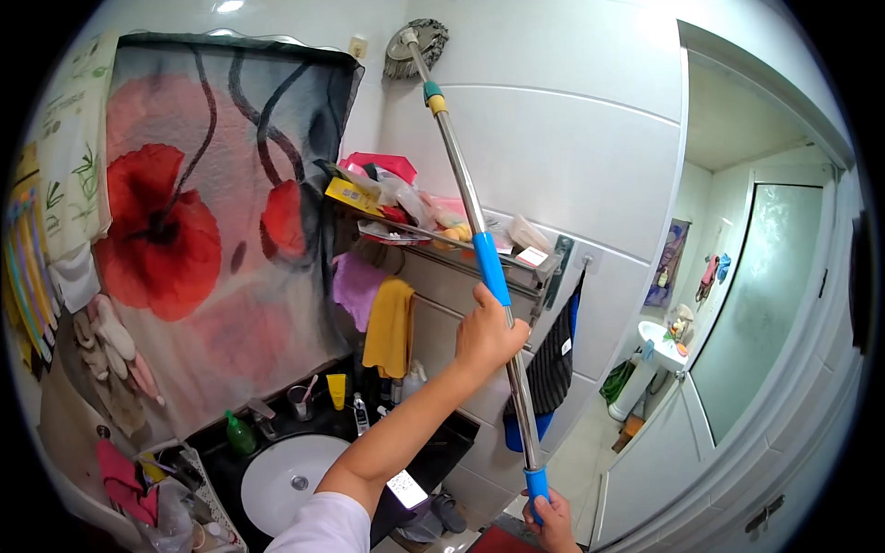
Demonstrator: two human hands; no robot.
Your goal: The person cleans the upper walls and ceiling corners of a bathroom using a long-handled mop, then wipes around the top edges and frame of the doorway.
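A long-handled mop runs diagonally up the view, its silver pole (458, 175) fitted with blue grips. Its grey fringed mop head (433, 39) is up at the white tiled wall near the corner; whether it presses on the tiles I cannot tell. My left hand (491, 339) is closed around the pole just below the upper blue grip (491, 267). Lower down, my right hand (550, 518) is wrapped round the bottom blue grip (536, 484). Behind the pole, a dark striped cloth (551, 364) hangs from a hook.
A metal rack (442, 253) piled with packets is on the wall behind the pole, with purple and yellow towels (389, 327) below. A white basin (286, 479) in a black counter holds toiletries around it. At right, a doorway shows a frosted glass door (770, 276).
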